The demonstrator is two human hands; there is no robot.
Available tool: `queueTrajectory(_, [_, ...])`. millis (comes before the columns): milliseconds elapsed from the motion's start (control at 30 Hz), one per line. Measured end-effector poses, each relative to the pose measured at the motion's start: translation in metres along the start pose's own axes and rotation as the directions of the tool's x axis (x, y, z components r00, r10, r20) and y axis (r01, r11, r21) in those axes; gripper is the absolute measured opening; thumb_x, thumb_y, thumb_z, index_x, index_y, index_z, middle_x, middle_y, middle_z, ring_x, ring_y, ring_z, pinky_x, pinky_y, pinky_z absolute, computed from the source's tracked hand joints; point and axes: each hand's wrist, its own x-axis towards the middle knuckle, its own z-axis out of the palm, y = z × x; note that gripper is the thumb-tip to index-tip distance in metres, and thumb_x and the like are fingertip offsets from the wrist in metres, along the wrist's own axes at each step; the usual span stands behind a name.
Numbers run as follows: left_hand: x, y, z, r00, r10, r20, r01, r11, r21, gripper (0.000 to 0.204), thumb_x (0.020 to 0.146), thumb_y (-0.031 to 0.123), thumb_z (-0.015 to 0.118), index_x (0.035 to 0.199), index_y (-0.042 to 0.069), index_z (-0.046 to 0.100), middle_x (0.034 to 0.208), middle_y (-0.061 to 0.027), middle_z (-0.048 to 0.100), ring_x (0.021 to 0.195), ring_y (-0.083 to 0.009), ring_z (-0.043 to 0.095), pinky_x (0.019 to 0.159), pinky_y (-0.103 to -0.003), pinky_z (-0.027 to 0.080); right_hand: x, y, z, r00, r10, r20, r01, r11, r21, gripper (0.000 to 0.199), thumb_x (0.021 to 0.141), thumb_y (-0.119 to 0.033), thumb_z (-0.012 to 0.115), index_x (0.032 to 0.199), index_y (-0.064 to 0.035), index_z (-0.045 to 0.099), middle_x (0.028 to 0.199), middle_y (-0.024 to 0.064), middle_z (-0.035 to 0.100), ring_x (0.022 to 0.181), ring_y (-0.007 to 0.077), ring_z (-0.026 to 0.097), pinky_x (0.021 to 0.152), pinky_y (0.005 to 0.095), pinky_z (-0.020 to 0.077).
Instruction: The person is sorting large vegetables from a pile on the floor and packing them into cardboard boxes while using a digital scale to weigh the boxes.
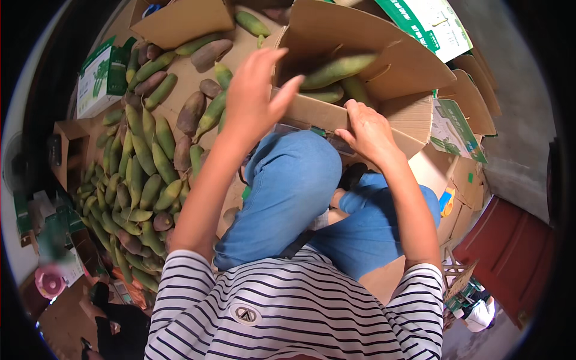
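Note:
In front of my raised knees stands an open cardboard box (324,112) with several long green radishes inside. One pale green radish (341,69) lies slanted on top of the others and looks slightly blurred. My left hand (259,90) is over the box's left corner, fingers spread, with nothing in it. The near wall of the box is under my right hand (367,125), whose fingers curl over its upper edge while the thumb lies against the outside.
A big heap of green radishes (141,180) covers the floor at left, with brownish-purple ones (192,113) among them. A green-and-white carton (102,78) and a brown box (180,23) stand beyond. Flattened cartons (459,129) lean at right. Other people (123,324) are at the lower corners.

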Motion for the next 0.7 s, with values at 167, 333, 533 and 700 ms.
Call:
queueTrajectory(167, [-0.176, -0.075, -0.056, 0.850, -0.494, 0.181, 0.460, 0.865, 0.199, 0.038, 0.080, 0.018, 0.068, 0.112, 0.001, 0.056, 0.108, -0.0203, 0.058, 0.101, -0.0378, 0.056, 0.086, -0.042, 0.046, 0.012, -0.010, -0.001, 0.995, -0.086, -0.041, 0.085, 0.996, -0.023, 0.044, 0.073, -0.025, 0.076, 0.097, -0.0022, 0.047, 0.088, 0.0180, 0.060, 0.087, 0.0365, 0.061, 0.076, 0.0441, 0.0486])
queueTrajectory(333, [-0.347, -0.113, -0.110, 0.501, -0.845, 0.189, 0.628, 0.505, 0.592, 0.042, 0.077, 0.018, 0.067, 0.114, 0.002, 0.054, 0.111, -0.0220, 0.056, 0.103, -0.0379, 0.055, 0.088, -0.044, 0.046, 0.005, -0.007, -0.011, 0.996, 0.069, 0.060, -0.067, 0.997, -0.041, 0.044, 0.078, -0.025, 0.072, 0.107, -0.0015, 0.049, 0.091, 0.0209, 0.061, 0.089, 0.0395, 0.059, 0.075, 0.0447, 0.0462])
queueTrajectory(533, [-0.420, -0.147, -0.207, 0.552, -0.799, -0.237, 0.445, 0.043, 0.894, 0.058, 0.074, 0.019, 0.068, 0.125, 0.003, 0.047, 0.119, -0.0192, 0.053, 0.110, -0.0352, 0.053, 0.091, -0.045, 0.044, 0.008, -0.014, -0.010, 0.998, 0.042, 0.043, -0.041, 0.999, -0.028, 0.044, 0.080, -0.024, 0.072, 0.110, -0.0034, 0.047, 0.099, 0.0215, 0.063, 0.095, 0.0391, 0.060, 0.078, 0.0435, 0.0474])
queueTrajectory(700, [-0.447, -0.218, -0.255, 0.088, -0.960, -0.265, 0.701, -0.129, 0.701, 0.073, 0.076, 0.031, 0.072, 0.133, 0.001, 0.039, 0.127, -0.0219, 0.051, 0.110, -0.0360, 0.055, 0.092, -0.043, 0.046, 0.008, -0.021, -0.015, 0.998, 0.053, 0.025, -0.051, 0.997, -0.056, 0.044, 0.079, -0.024, 0.072, 0.110, -0.0034, 0.048, 0.099, 0.0213, 0.063, 0.094, 0.0389, 0.061, 0.077, 0.0434, 0.0475])
